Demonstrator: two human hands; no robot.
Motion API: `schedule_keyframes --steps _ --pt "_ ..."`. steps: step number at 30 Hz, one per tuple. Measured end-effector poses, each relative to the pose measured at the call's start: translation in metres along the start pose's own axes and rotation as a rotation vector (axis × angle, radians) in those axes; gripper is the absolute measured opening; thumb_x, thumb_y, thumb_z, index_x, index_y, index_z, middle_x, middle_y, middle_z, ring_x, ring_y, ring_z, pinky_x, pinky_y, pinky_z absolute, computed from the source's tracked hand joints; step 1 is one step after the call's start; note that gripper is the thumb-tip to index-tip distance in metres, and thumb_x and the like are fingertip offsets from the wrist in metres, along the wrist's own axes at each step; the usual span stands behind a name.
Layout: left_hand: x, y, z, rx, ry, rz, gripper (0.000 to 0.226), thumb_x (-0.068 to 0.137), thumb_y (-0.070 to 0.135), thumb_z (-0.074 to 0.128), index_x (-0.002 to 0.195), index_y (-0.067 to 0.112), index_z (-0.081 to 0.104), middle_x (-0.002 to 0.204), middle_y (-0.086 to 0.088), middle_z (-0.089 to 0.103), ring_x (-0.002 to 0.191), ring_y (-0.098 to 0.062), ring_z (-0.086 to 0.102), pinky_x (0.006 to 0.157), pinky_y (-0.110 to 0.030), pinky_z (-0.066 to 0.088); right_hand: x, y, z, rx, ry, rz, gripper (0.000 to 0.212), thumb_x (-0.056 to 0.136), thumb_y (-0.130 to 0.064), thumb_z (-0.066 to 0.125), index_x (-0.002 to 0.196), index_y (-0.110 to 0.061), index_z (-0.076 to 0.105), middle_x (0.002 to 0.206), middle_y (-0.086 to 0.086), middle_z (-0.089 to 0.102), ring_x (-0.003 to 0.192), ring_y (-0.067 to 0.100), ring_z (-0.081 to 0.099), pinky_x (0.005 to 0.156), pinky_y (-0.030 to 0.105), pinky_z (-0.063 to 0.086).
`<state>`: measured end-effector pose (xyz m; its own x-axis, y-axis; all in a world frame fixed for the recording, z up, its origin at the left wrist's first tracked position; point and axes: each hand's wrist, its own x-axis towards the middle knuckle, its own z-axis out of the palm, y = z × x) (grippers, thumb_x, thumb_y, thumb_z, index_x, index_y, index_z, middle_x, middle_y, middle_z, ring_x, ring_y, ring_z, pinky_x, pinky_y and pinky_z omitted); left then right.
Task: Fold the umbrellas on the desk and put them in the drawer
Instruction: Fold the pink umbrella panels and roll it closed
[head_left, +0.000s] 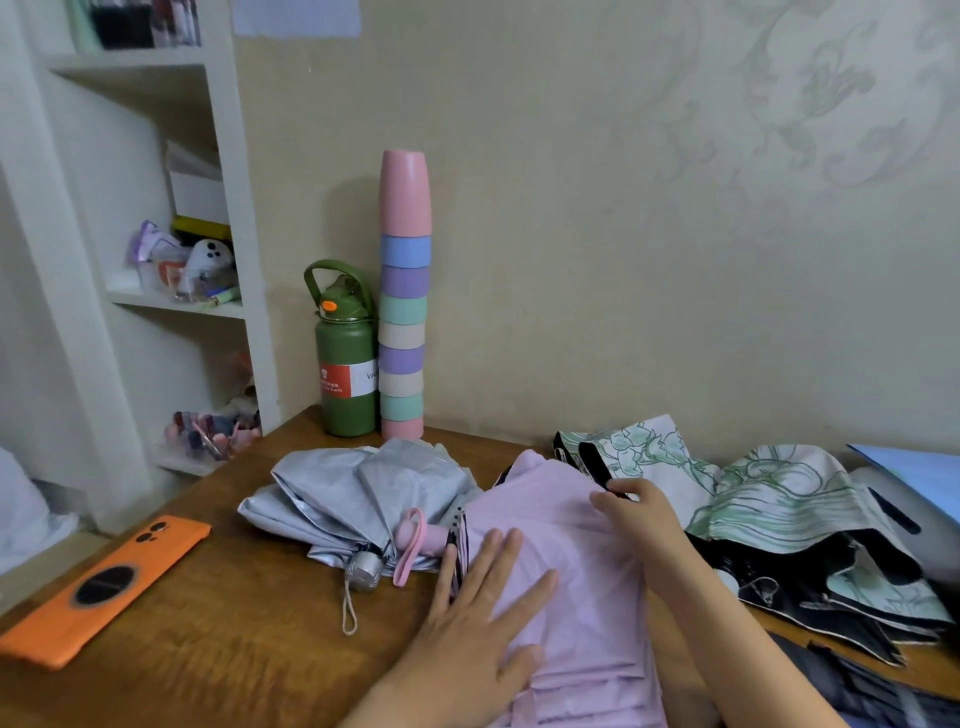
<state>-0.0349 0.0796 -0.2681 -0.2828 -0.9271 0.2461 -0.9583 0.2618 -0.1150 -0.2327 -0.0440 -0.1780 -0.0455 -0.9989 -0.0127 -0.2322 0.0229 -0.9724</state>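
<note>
A pale pink umbrella (561, 525) lies collapsed on the wooden desk (208, 649), its pink handle (421, 535) pointing left. My left hand (483, 618) presses flat on its canopy with straight fingers. My right hand (639, 514) rests on the canopy's far edge, fingertips at a black strap; whether it pinches the strap I cannot tell. A silver-grey umbrella (363, 488) lies loosely folded to the left, touching the pink one. A white umbrella with a green print and black lining (779, 509) sprawls to the right. No drawer is in view.
An orange phone (104, 587) lies at the desk's left front. A green bottle (347, 364) and a tall stack of pastel cups (404, 332) stand at the back by the wall. White shelves (171, 306) rise on the left. A dark fabric item (872, 686) sits at the lower right.
</note>
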Motion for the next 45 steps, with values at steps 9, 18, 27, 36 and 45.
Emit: schedule_keyframes --steps 9,18,27,36,45 --pt "-0.001 0.000 -0.011 -0.310 0.092 0.058 0.071 0.101 0.053 0.037 0.158 0.053 -0.005 0.166 0.007 -0.029 0.150 -0.009 -0.034 0.115 -0.052 -0.022 -0.030 -0.012 -0.021 0.000 -0.254 -0.166 0.067 0.066 -0.025 0.090 0.124 -0.034 0.058 0.108 0.000 0.075 0.097 0.019 0.073 0.081 0.031 0.055" --pt "-0.004 -0.002 -0.023 -0.465 0.105 -0.094 0.068 0.088 0.067 0.039 0.138 0.034 0.008 0.153 0.017 0.024 0.144 0.015 0.006 0.124 -0.043 -0.003 -0.083 0.043 -0.036 -0.332 -0.168 -0.521 0.036 0.085 -0.010 0.076 0.102 -0.041 0.068 0.096 -0.010 0.074 0.084 0.017 0.066 0.082 0.037 0.054" --pt "-0.004 -0.005 -0.040 -1.142 0.421 -0.201 0.039 0.087 0.046 0.068 0.124 0.037 0.059 0.123 0.028 0.063 0.124 0.001 0.056 0.103 -0.012 0.035 -0.090 0.051 -0.036 -0.472 -0.307 -0.626 0.030 0.086 -0.018 0.077 0.091 -0.048 0.075 0.093 -0.011 0.059 0.091 0.012 0.058 0.074 0.018 0.042" --pt "0.008 -0.003 -0.028 -0.646 0.616 -0.218 0.023 0.077 0.054 0.074 0.083 0.034 0.067 0.104 0.016 0.045 0.103 -0.009 0.054 0.124 -0.044 0.013 -0.093 0.051 -0.036 -0.486 -0.354 -0.597 0.030 0.083 -0.022 0.074 0.100 -0.046 0.072 0.098 -0.012 0.063 0.098 0.007 0.059 0.084 0.023 0.044" --pt "0.003 -0.013 -0.035 -0.821 0.567 -0.165 0.016 0.087 0.045 0.068 0.077 0.034 0.063 0.101 0.014 0.050 0.102 -0.015 0.057 0.120 -0.029 0.014 -0.096 0.050 -0.039 -0.413 -0.276 -0.565 0.061 0.083 -0.019 0.076 0.129 -0.053 0.053 0.122 -0.031 0.062 0.110 -0.002 0.060 0.086 0.014 0.044"
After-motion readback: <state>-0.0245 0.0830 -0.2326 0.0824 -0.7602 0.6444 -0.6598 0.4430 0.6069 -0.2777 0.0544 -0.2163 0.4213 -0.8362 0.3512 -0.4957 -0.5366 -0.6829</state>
